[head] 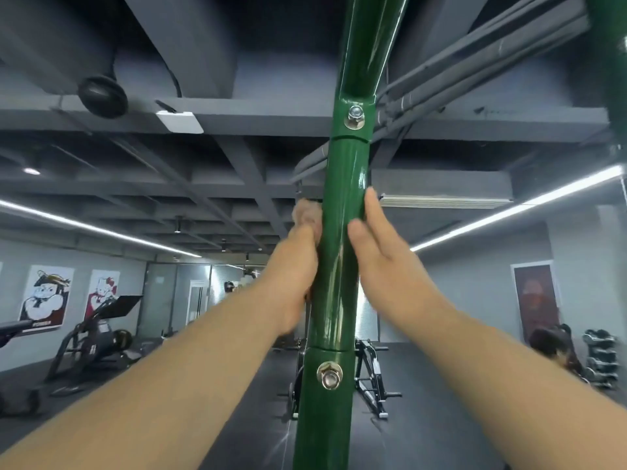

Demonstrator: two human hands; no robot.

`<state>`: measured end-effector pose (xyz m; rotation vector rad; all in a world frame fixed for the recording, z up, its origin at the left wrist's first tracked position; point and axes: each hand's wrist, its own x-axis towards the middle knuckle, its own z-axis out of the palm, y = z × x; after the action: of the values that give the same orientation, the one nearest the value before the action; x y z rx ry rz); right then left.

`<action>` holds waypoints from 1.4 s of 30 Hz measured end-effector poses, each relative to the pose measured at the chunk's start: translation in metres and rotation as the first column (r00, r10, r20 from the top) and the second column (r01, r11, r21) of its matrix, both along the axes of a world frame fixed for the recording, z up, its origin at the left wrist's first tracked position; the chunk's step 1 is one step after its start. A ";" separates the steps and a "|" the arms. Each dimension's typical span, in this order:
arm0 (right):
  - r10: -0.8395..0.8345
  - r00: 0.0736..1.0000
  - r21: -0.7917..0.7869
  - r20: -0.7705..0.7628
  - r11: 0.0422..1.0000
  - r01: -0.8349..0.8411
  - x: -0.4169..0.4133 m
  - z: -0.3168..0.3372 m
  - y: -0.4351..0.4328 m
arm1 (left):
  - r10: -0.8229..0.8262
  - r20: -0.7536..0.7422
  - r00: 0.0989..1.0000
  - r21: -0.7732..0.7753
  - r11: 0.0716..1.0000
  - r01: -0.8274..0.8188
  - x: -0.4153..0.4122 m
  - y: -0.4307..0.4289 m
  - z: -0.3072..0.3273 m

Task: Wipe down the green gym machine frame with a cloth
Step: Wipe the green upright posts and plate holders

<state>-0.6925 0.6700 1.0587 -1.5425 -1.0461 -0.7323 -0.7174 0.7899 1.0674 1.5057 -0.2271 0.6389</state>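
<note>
Rising through the middle of the view, the glossy green frame post [341, 266] runs from the bottom edge up to the grey ceiling beams [237, 117], with a bolt [355, 117] at its upper joint and another bolt [329, 375] at the lower one. Against its left side the left hand [294, 279] grips a bunched tan cloth [307, 215], pressing it to the post. On the right side the right hand [376, 239] lies against the post, fingers straight, thumb on the front face.
</note>
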 end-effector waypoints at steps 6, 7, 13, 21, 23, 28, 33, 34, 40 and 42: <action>0.020 0.998 0.253 0.066 0.967 -0.037 0.016 0.050 0.039 | -0.107 0.264 0.959 -0.042 0.992 0.122 0.004 -0.006 0.062; -0.005 0.995 0.263 0.097 0.965 -0.021 0.020 0.050 0.043 | -0.092 0.331 0.939 -0.028 0.994 0.107 0.006 -0.008 0.087; -0.054 0.988 0.226 0.148 0.974 0.020 0.033 0.049 0.040 | -0.118 0.341 0.933 -0.013 0.991 0.130 0.030 0.001 0.139; 0.047 0.993 0.257 0.110 0.964 -0.074 0.040 0.047 0.041 | -0.179 0.239 0.954 -0.039 0.980 0.194 0.037 0.013 0.033; 0.067 0.992 0.270 0.112 0.958 -0.095 0.042 0.046 0.043 | -0.216 0.336 0.917 0.007 0.974 0.227 0.035 0.009 0.077; 0.040 0.992 0.257 0.122 0.964 -0.071 0.047 0.048 0.042 | -0.148 0.446 0.883 0.116 0.988 0.107 0.044 0.000 0.162; 0.045 0.995 0.287 0.090 0.955 -0.069 0.045 0.049 0.042 | -0.034 0.417 0.908 0.110 0.994 -0.014 0.067 0.015 0.088; 0.038 0.995 0.289 0.093 0.955 -0.064 0.044 0.049 0.042 | -0.017 0.419 0.908 0.136 0.990 -0.045 0.064 0.016 0.058; -0.014 0.999 0.253 0.050 0.967 0.001 0.024 0.044 0.043 | 0.006 0.411 0.912 0.177 0.980 -0.087 0.022 0.009 -0.006; -0.018 0.999 0.196 0.030 0.981 0.012 0.022 0.042 0.040 | 0.000 0.337 0.942 0.164 0.985 -0.058 0.018 0.007 0.045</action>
<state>-0.6709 0.7102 1.1004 -1.3752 -0.9567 -0.8470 -0.6994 0.7964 1.1128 1.5600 -0.5341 0.9197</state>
